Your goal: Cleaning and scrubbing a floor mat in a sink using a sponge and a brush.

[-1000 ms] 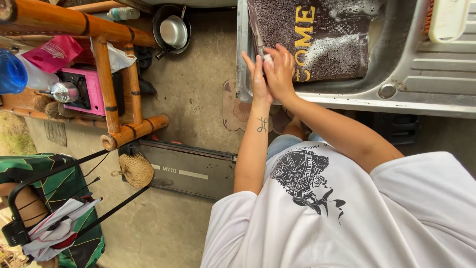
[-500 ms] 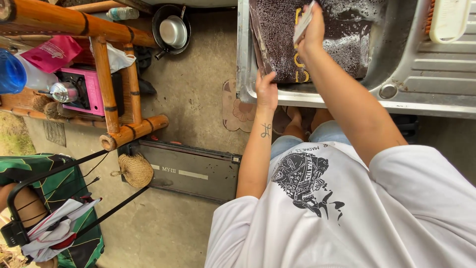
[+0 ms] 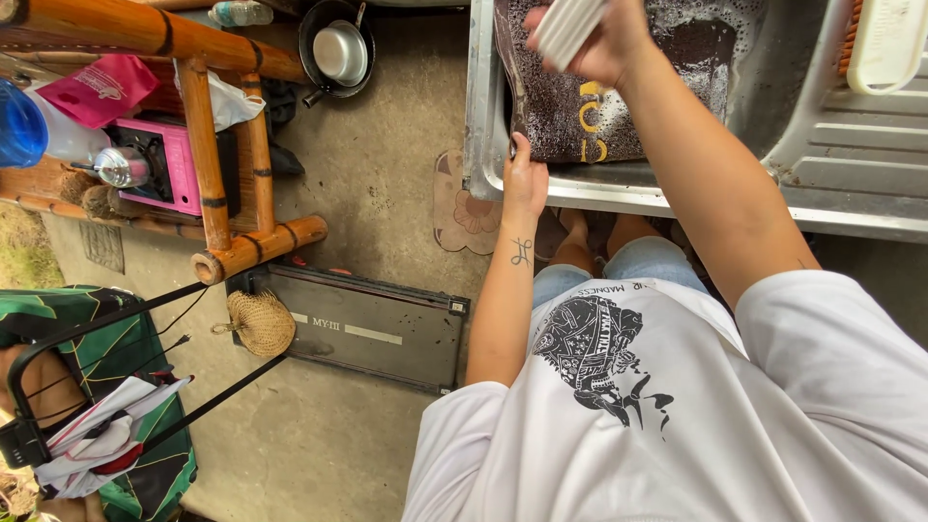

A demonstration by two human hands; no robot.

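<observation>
A dark brown doormat (image 3: 561, 121) with yellow letters lies wet and soapy in a steel sink (image 3: 822, 179). My left hand (image 3: 524, 179) grips the mat's near left corner at the sink's front rim. My right hand (image 3: 594, 39) is raised over the mat and holds a white ribbed scrubbing brush (image 3: 564, 29), tilted, near the top edge of the view. Soap foam (image 3: 691, 24) covers the mat's far right part.
A white tub (image 3: 884, 43) rests on the draining board at top right. On the left stands a bamboo rack (image 3: 208, 135) with a pink box (image 3: 169, 164) and a pan (image 3: 338, 53). A black case (image 3: 367, 329) and a woven fan (image 3: 259, 324) lie on the concrete floor.
My hands were together at the mat's left edge. The right hand has lifted away over the mat with the white brush, and the left hand has taken hold of the mat's near corner.
</observation>
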